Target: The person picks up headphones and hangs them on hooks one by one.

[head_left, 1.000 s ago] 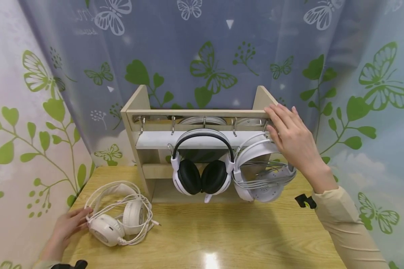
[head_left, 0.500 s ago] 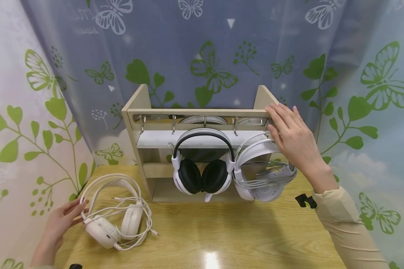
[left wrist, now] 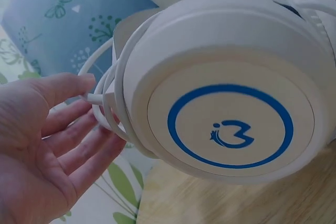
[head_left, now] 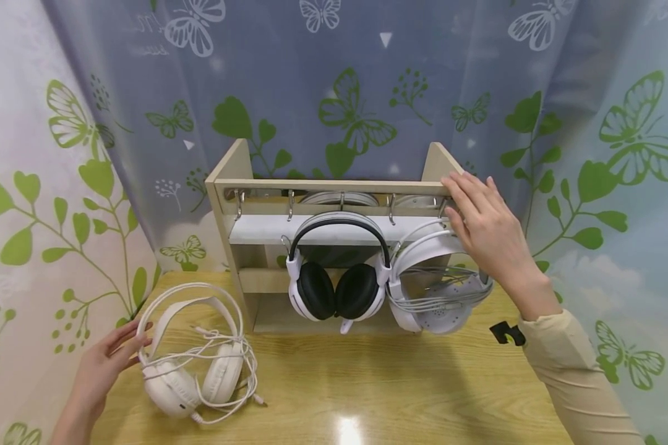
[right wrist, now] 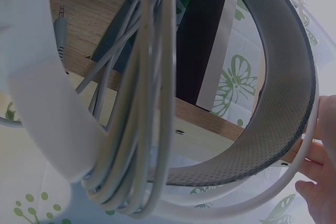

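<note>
At the left of the table, my left hand (head_left: 102, 364) pinches the headband of white headphones (head_left: 169, 386) at its left side. Their thin white cable is looped around them, and the headband points up and away. Seen from the left wrist, the earcup (left wrist: 226, 129) carries a blue ring and logo; thumb and fingers meet at the band beside it. My right hand (head_left: 487, 222) rests on the upper right corner of a wooden rack (head_left: 334, 185), fingers straight over its edge. Just below it, white headphones with a bundled grey cable (head_left: 440, 303) hang from the rack.
White headphones with black ear pads (head_left: 339, 290) hang at the rack's middle. Several metal hooks (head_left: 291, 205) line its upper board, above a white shelf (head_left: 261, 230). A black clip-like piece (head_left: 506, 334) shows by the right sleeve. Patterned curtains (head_left: 367, 80) surround the wooden table (head_left: 334, 383).
The left hand has tilted and raised the headband of the white headphones, which now stands taller, and the cable has shifted with it. The right hand stays on the rack's corner.
</note>
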`<action>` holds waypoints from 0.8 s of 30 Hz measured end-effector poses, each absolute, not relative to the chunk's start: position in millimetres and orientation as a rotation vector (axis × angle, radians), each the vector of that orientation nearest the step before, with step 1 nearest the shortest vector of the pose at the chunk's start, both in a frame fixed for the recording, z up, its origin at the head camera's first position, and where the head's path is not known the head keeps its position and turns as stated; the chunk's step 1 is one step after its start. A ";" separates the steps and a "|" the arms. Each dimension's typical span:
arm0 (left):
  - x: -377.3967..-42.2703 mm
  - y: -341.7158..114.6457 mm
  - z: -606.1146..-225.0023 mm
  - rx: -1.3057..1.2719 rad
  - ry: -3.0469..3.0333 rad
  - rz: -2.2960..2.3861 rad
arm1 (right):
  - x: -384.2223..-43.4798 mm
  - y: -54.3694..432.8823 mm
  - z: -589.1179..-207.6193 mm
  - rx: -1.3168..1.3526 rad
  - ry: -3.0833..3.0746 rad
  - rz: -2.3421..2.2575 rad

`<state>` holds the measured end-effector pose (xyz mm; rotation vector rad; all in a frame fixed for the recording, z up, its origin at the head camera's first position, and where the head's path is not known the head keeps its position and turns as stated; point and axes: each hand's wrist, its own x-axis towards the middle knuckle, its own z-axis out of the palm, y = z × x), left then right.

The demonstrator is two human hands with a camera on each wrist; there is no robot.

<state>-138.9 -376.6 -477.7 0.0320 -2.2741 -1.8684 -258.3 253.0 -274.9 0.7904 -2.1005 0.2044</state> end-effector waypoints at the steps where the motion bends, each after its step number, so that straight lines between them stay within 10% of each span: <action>1: -137.9 -375.2 -476.8 0.015 -2.277 -1.860 | -258.3 253.0 -275.0 0.791 -2.100 0.204; 24: -137.6 -346.2 -454.8 -0.010 -2.301 -1.777 | -259.0 252.9 -275.7 0.785 -2.101 0.204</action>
